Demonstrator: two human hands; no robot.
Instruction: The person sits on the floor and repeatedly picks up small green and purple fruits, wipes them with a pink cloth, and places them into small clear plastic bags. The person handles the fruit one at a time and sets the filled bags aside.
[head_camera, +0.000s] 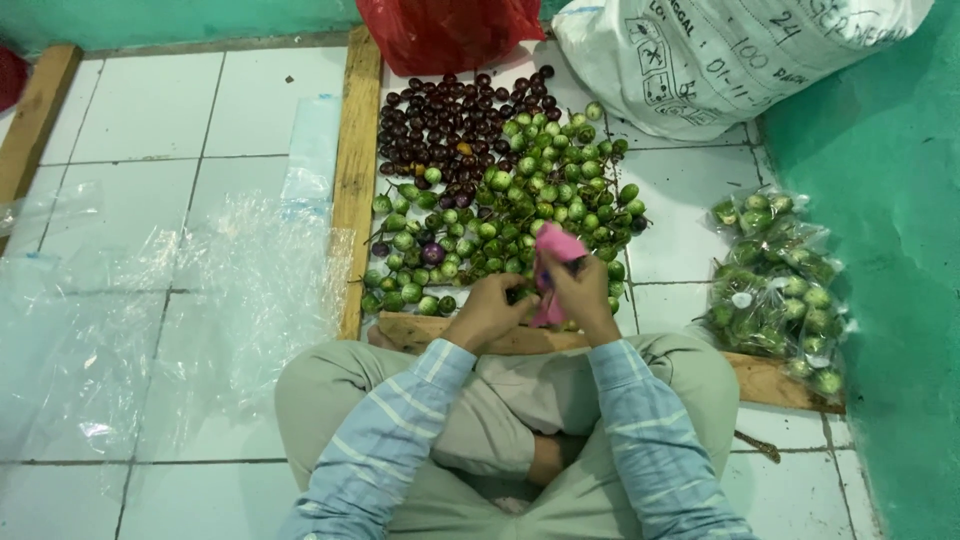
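I sit cross-legged on a white tiled floor. My right hand (580, 290) grips a pink cloth (556, 250) that sticks up above the fingers and hangs below them. My left hand (490, 305) is curled right beside it, fingertips touching a small green fruit at the cloth; the fruit is mostly hidden. Just beyond both hands lies a heap of small round green eggplants (520, 210). Farther back sits a pile of small dark purple fruits (450, 125).
A wooden plank (356, 170) borders the heap on the left, another lies by my knees. Clear plastic bags (200, 300) spread at left. Packed bags of green eggplants (775, 285) lie at right by a green wall. A white sack (720, 55) and red bag (450, 30) stand behind.
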